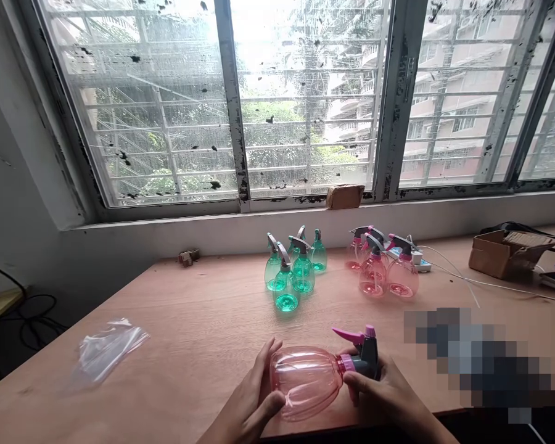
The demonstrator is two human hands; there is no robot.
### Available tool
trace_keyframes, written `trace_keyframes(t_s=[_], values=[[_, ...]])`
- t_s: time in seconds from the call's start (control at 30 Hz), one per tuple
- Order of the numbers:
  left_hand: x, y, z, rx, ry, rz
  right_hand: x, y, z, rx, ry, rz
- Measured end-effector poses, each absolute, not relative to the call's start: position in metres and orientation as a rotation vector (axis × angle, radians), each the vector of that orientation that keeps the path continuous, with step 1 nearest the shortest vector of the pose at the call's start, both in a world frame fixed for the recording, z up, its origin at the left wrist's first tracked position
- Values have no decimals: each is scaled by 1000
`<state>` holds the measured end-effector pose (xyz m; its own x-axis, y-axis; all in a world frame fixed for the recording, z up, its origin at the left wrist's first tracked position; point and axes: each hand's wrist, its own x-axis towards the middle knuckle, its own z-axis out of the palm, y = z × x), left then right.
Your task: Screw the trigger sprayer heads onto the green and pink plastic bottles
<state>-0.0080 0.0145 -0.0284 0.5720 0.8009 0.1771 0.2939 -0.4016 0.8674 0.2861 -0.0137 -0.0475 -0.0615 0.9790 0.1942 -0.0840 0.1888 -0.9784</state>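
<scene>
A clear pink spray bottle point(308, 379) lies on its side between my two hands, just above the near edge of the table. Its grey and magenta trigger head points right. Around the bottle's base curls my left hand point(254, 394), thumb in front and fingers behind. My right hand point(388, 391) grips the spray head and collar, with the thumb on the near side. Further back stand several green spray bottles point(287, 293) in a group. To their right is a group of several pink spray bottles point(402, 280), upright with grey heads.
A crumpled clear plastic bag point(108, 351) lies on the wooden table point(189, 333) at left. An open cardboard box point(506, 256), a white power strip point(423, 265) and cables are at back right. A blurred dark patch point(485, 357) covers the right side.
</scene>
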Motion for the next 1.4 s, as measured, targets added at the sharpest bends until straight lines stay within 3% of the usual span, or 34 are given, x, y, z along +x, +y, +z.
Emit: trace_keyframes(t_s=[0.63,0.83,1.4], values=[[-4,17,-31,1967,773,757,283,-17,-43,-1024,-1220,1132],[1,13,-30,2056,763,955,285,-12,-43,-1014,-1258,1158],[2,14,-26,1668,604,789,286,-21,-36,-1004,-1325,1092]])
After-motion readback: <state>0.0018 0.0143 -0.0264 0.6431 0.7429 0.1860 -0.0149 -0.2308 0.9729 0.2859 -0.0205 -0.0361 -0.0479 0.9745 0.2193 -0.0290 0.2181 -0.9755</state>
